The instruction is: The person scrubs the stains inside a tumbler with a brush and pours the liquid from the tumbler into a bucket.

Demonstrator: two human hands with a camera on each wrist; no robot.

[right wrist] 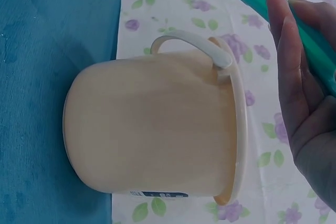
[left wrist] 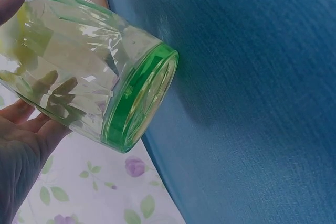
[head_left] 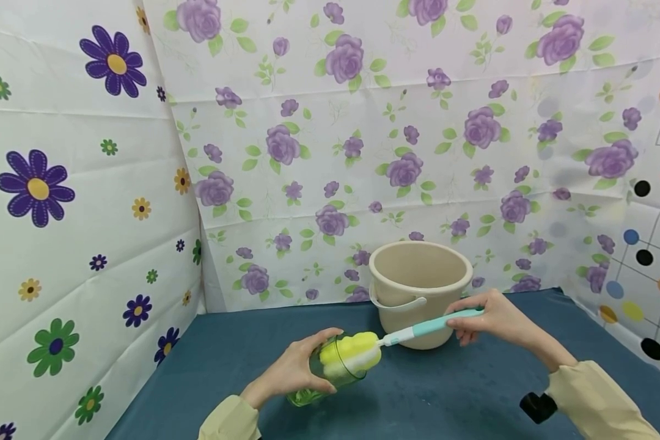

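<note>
My left hand [head_left: 294, 370] grips a clear green-tinted glass [left wrist: 79, 61], tilted with its mouth toward the right. In the left wrist view the glass's thick green base [left wrist: 139, 98] faces the blue tabletop. A bottle brush with a yellow and white sponge head [head_left: 357, 353] has that head partly inside the glass, the rest sticking out past the rim. My right hand [head_left: 495, 319] pinches the turquoise end of the brush handle [head_left: 445, 322], seen close up in the right wrist view. The handle slants up to the right, in front of a bucket in the head view.
A beige bucket [head_left: 418, 293] with a pale carrying handle [right wrist: 191, 43] stands upright at the back of the blue-covered table [head_left: 242, 342]. Flower-patterned sheets [head_left: 308, 183] rise behind and on the left, a dotted one [head_left: 646, 244] on the right.
</note>
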